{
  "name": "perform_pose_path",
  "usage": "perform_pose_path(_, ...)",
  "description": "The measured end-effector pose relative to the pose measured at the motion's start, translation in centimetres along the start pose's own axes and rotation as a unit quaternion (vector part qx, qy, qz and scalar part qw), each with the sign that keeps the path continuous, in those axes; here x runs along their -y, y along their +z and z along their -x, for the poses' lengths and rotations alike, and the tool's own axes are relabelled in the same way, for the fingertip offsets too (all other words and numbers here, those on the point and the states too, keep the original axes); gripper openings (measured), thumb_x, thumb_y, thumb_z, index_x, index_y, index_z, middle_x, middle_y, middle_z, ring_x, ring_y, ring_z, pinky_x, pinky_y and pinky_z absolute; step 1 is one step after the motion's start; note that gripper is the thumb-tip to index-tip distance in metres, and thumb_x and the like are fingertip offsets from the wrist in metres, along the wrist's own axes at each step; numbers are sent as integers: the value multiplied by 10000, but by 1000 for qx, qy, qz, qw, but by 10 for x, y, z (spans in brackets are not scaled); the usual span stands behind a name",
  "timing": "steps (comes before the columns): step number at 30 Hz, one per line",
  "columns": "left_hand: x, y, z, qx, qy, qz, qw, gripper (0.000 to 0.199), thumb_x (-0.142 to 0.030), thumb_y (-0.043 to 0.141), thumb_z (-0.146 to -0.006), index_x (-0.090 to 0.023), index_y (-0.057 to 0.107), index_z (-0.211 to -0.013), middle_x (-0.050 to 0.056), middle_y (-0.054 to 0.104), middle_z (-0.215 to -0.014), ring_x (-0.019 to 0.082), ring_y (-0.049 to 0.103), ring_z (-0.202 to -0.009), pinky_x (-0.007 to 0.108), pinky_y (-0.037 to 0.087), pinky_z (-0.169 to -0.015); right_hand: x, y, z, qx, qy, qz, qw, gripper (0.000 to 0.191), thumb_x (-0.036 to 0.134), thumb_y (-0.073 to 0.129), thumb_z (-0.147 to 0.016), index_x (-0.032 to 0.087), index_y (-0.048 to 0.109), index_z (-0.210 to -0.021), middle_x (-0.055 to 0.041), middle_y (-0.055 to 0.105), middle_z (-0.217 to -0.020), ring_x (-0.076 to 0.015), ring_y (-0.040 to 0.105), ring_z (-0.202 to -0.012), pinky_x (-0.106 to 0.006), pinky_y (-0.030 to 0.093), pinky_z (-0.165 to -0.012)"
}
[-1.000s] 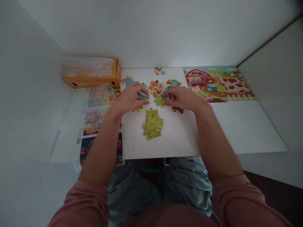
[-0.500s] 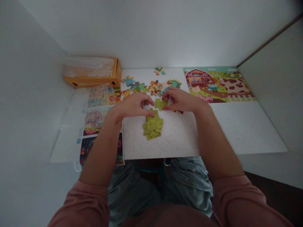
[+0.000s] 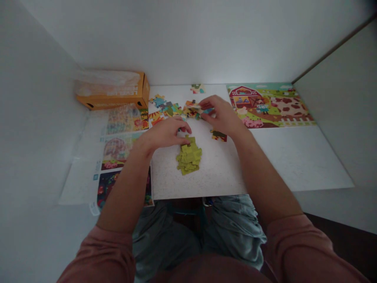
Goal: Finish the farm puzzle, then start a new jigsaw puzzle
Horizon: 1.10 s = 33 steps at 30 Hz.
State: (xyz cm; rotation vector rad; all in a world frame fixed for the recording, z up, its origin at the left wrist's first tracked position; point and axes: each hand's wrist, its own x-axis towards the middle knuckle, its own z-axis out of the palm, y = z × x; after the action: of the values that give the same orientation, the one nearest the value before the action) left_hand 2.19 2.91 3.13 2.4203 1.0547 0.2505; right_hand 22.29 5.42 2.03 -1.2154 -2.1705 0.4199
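My left hand (image 3: 169, 132) is beside a pile of green-backed puzzle pieces (image 3: 189, 159). Its thumb and fingers are apart, the thumb at the pile's upper edge, with nothing seen between them. Farther back, my right hand (image 3: 218, 114) pinches a puzzle piece (image 3: 196, 109), pale and slightly blurred, over a group of picture-side-up pieces. More picture-side-up puzzle pieces (image 3: 171, 109) lie to the left, partly behind my left hand. A dark green and red puzzle piece (image 3: 218, 136) rests just below my right hand.
At the back left stands an orange box (image 3: 114, 92) with clear plastic on it. Printed picture sheets (image 3: 116, 151) lie under my left forearm. A farm picture (image 3: 269, 106) lies at the right, and a single puzzle piece (image 3: 198, 89) near the back wall.
My right hand has moved back with a puzzle piece, away from the green pile. The green-backed piece between my hands is gone from that spot. My left hand has hardly moved.
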Motion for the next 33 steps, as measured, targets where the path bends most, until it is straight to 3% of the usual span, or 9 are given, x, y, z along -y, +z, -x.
perform_pose_path(2,1,2,-1,0,13,2,1000,284,-358,514,-613,-200,524,-849,30,473,-839,137,463,-668,248,335,-589,0,-1,1,23,-14,12,1000,253,175,388,-696,210,430,-943,-34,443,-941,-161,447,-797,-313,353,-678)
perform_pose_path(8,2,3,1,-3,29,15,999,324,-422,520,-593,-219,517,-846,29,471,-813,152,456,-675,263,347,-583,-21,-11,10,-38,56,185,980,370,325,450,-673,160,405,-1001,-93,411,-980,-237,338,-929,-396,234,-782)
perform_pose_path(12,3,0,3,6,22,10,1000,327,-430,540,-565,-230,519,-823,24,464,-829,154,453,-675,267,353,-586,-24,-6,14,-2,60,239,969,481,465,464,-622,172,404,-999,-94,390,-1004,-270,304,-944,-425,192,-781)
perform_pose_path(20,7,2,1,25,11,21,999,210,-376,535,-583,-239,524,-742,9,481,-800,147,458,-669,264,352,-578,-28,-5,10,57,85,214,971,573,488,491,-578,158,368,-1031,-95,453,-922,-260,376,-866,-393,247,-716)
perform_pose_path(26,7,1,3,1,-15,9,1000,306,-373,535,-582,-242,492,-855,5,501,-761,151,462,-650,262,341,-552,-26,-16,10,168,79,133,974,559,503,496,-573,212,365,-1032,-4,523,-707,-169,470,-637,-333,288,-656)
perform_pose_path(33,5,-6,5,22,-1,1,1000,422,-382,579,-527,-264,468,-916,7,474,-852,151,461,-688,264,344,-598,-19,-25,10,195,46,129,971,420,514,468,-592,206,483,-876,-32,521,-771,-192,458,-709,-320,295,-644)
